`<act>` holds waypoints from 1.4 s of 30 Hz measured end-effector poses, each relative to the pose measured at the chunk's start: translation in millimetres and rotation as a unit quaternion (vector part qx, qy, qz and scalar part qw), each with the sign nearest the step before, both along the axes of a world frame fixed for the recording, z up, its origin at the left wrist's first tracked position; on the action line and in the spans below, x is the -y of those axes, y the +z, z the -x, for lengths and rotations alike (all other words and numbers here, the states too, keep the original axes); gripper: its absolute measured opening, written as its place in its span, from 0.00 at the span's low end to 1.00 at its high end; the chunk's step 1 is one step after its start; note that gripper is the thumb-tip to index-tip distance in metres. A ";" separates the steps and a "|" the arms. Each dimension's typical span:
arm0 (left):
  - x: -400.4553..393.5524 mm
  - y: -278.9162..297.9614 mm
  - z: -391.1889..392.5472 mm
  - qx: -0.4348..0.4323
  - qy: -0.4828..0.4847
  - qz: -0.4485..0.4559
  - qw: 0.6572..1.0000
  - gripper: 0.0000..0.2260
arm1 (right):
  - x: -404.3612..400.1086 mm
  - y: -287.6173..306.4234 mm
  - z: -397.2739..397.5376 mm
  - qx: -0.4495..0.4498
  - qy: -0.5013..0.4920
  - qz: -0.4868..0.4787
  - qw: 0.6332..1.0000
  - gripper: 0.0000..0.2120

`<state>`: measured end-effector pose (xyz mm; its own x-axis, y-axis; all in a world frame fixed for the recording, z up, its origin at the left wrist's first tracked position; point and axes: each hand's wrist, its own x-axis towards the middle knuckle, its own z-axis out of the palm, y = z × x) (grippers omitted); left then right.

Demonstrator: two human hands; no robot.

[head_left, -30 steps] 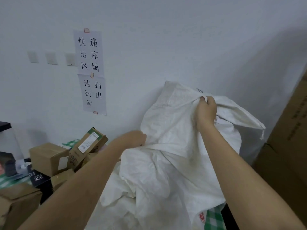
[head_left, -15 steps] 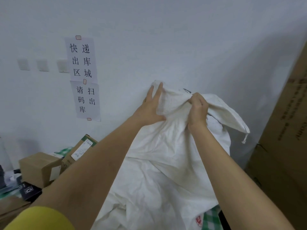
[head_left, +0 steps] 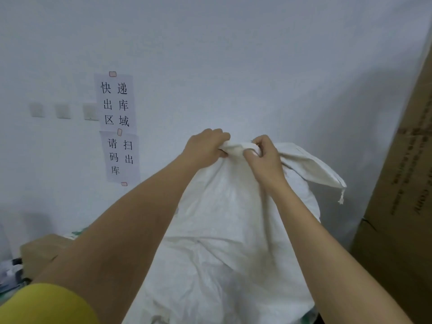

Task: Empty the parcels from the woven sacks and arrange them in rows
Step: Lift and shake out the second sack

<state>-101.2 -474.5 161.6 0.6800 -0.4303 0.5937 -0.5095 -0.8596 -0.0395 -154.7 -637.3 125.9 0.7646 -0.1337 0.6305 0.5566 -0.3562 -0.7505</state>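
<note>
Bunching up near the wall, the white woven sack (head_left: 224,230) stands raised in front of the person, its top edge gathered into a tight roll and its body hanging down in creased folds. One corner flops out to the right, ending in a short frayed string (head_left: 341,197). The left hand (head_left: 205,146) grips the rolled top edge with fingers curled over it, and the right hand (head_left: 264,157) grips the same edge just beside it, fingers wrapped tightly into the cloth. Both bare forearms reach forward from below, and a yellow sleeve (head_left: 46,305) shows at the lower left. Past the left arm sits a brown cardboard box (head_left: 39,253), partly hidden. A tall cardboard carton (head_left: 402,206) stands at the right, near the sack. On the wall behind hang two paper signs (head_left: 119,127) with printed characters, taped one above the other, and three wall switches (head_left: 63,111) lie just to their left.
</note>
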 end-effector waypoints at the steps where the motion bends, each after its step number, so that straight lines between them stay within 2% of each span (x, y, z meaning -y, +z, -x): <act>1: -3.3 -1.0 0.2 0.011 0.008 0.010 1.000 0.08 | 0.9 2.3 1.9 -0.030 -0.036 0.082 0.996 0.13; 3: -9.1 -2.6 1.1 0.029 0.019 0.032 0.999 0.09 | 3.0 8.2 5.2 -0.082 -0.107 0.273 0.953 0.41; 4: -11.1 -3.1 1.5 0.040 0.023 0.042 0.998 0.08 | 2.4 11.3 6.1 -0.095 -0.142 0.343 0.924 0.51; 5: -12.4 -3.5 1.6 0.052 0.026 0.047 0.997 0.08 | 1.9 13.6 6.0 -0.106 -0.173 0.388 0.899 0.58; 7: -12.6 -3.3 3.7 0.070 0.029 0.046 0.996 0.08 | 4.2 17.9 0.5 -0.148 -0.218 0.427 0.865 0.62; 10: -10.0 -4.1 6.8 0.077 0.028 0.042 0.996 0.09 | 4.0 27.7 -6.1 -0.226 -0.229 0.454 0.831 0.55; 12: -9.9 -4.0 6.7 0.078 0.030 0.037 0.996 0.09 | 3.1 34.9 -6.1 -0.232 -0.240 0.486 0.808 0.46; 14: -11.5 -2.9 6.3 0.076 0.034 0.032 0.996 0.08 | 1.9 40.1 -7.3 -0.216 -0.241 0.508 0.798 0.42; 18: -15.0 0.1 6.3 0.071 0.046 0.004 0.996 0.07 | 4.1 46.8 -8.7 -0.199 -0.231 0.516 0.800 0.33; 21: -16.3 1.1 8.6 0.025 0.046 0.020 0.998 0.06 | 6.0 48.3 -11.9 -0.191 -0.228 0.518 0.802 0.27; 27: -21.6 6.2 8.6 -0.083 0.091 -0.012 0.992 0.16 | 4.1 46.9 -19.5 -0.144 -0.224 0.522 0.810 0.21; 31: -25.4 9.2 9.2 -0.133 0.147 -0.066 0.978 0.20 | -1.8 43.6 -23.0 -0.094 -0.226 0.528 0.813 0.17; 33: -26.4 10.0 12.2 -0.122 0.177 -0.077 0.973 0.19 | -4.9 42.0 -23.7 -0.077 -0.231 0.527 0.814 0.15; 36: -25.6 6.1 15.3 -0.055 0.192 -0.071 0.977 0.15 | -6.9 40.4 -26.0 -0.054 -0.248 0.524 0.813 0.11; 38: -24.8 4.9 15.8 -0.013 0.184 -0.047 0.982 0.10 | -8.2 43.9 -28.4 -0.042 -0.262 0.521 0.811 0.07; 41: -20.5 15.1 17.2 0.031 0.163 -0.001 0.986 0.10 | -9.4 58.3 -32.9 -0.025 -0.289 0.505 0.813 0.02; 42: -19.0 23.3 19.0 0.047 0.149 0.019 0.988 0.10 | -9.4 67.1 -34.3 -0.009 -0.306 0.494 0.814 0.04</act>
